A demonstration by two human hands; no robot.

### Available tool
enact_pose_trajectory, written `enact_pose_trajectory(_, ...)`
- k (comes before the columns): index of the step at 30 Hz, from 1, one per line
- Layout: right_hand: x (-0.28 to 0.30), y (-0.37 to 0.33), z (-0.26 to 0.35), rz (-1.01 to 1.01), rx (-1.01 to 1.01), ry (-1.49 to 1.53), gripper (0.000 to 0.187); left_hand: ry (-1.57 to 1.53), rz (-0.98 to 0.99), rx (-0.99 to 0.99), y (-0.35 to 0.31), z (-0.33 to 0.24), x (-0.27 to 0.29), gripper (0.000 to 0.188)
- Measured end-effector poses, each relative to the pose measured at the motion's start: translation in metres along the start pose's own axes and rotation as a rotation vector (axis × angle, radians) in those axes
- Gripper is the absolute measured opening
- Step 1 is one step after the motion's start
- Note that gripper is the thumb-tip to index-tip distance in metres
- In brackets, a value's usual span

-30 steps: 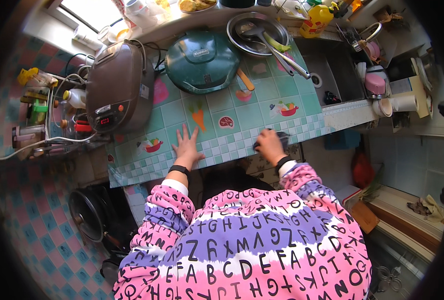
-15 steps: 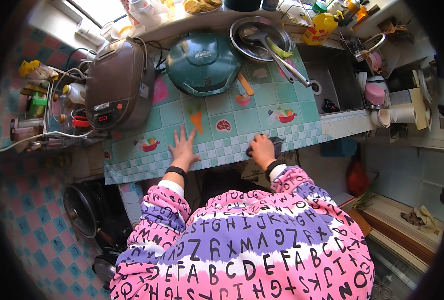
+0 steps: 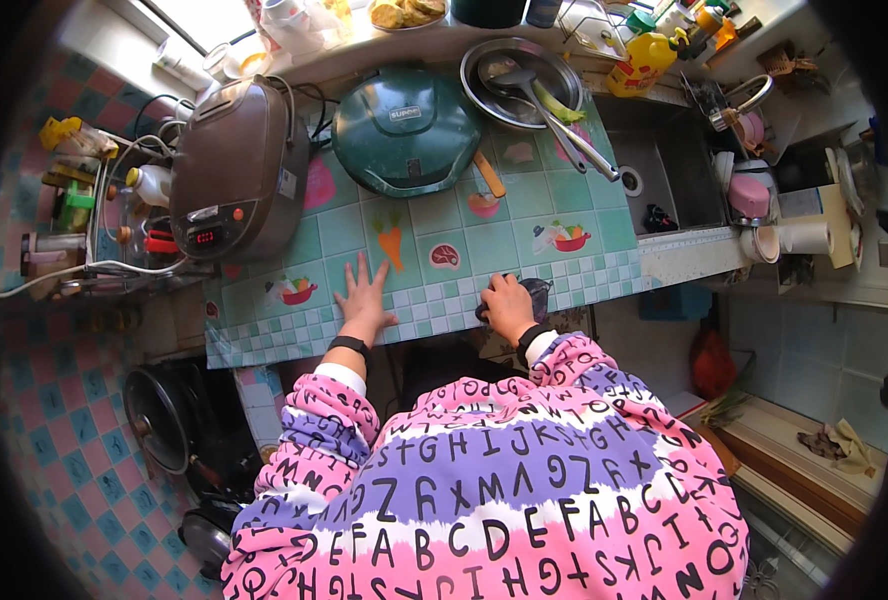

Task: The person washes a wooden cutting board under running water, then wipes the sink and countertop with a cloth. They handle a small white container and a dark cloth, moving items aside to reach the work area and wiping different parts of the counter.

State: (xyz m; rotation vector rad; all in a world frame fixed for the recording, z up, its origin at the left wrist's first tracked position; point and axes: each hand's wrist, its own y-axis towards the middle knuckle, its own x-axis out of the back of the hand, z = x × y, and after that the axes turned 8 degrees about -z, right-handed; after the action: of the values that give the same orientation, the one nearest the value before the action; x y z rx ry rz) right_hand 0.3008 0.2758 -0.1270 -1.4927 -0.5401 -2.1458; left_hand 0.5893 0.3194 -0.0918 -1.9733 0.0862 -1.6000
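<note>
My left hand (image 3: 364,304) lies flat near the counter's front edge with its fingers spread, holding nothing. To its right, my right hand (image 3: 508,306) is closed over a dark, crumpled cloth (image 3: 539,297), pressing it onto the green tile-patterned counter cover (image 3: 429,306). Part of the cloth sticks out to the right of the hand, and the rest is hidden beneath the fingers. A printed carrot (image 3: 391,245) and a printed meat slice on the cover lie just beyond my hands.
Along the back stand a brown rice cooker (image 3: 234,165), a dark green electric griddle (image 3: 406,130) and a metal bowl (image 3: 476,75) with long-handled utensils. A wooden-handled tool (image 3: 489,175) lies beside the griddle. At right is a sink (image 3: 679,160); pans (image 3: 159,420) sit lower left.
My right hand has slid left along the counter's front edge with the cloth, closer to my left hand. My left hand has barely moved.
</note>
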Motion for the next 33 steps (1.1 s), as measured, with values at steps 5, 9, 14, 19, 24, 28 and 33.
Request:
enact_pose_trajectory(5,0.025,-0.001,-0.058,-0.082,-0.091,0.029,0.024,-0.011,-0.014,-0.005,0.001,0.003,-0.003,0.121)
enact_pose_trajectory(9,0.037,0.014,-0.099,-0.265,-0.522,-0.105,0.032,-0.032,-0.005,0.000,0.002,0.003,-0.004,0.120)
enact_pose_trajectory(14,-0.005,0.068,-0.026,-0.347,-0.230,-0.032,0.012,-0.027,-0.015,-0.011,0.002,0.002,0.000,0.121)
enact_pose_trajectory(19,-0.033,0.039,0.064,-0.019,0.485,0.060,0.011,-0.034,-0.025,-0.033,-0.001,0.002,0.002,0.122)
enact_pose_trajectory(24,0.019,-0.020,-0.050,0.062,0.492,0.244,0.025,-0.009,-0.021,-0.045,-0.001,0.002,0.001,0.123)
enact_pose_trajectory(28,0.068,-0.041,-0.182,-0.278,-0.096,0.098,0.020,0.030,-0.019,-0.037,0.000,0.002,0.000,0.125)
enact_pose_trajectory(33,0.046,-0.019,-0.219,-0.374,-0.586,-0.121,0.037,0.050,0.019,-0.012,0.004,-0.002,0.001,0.125)
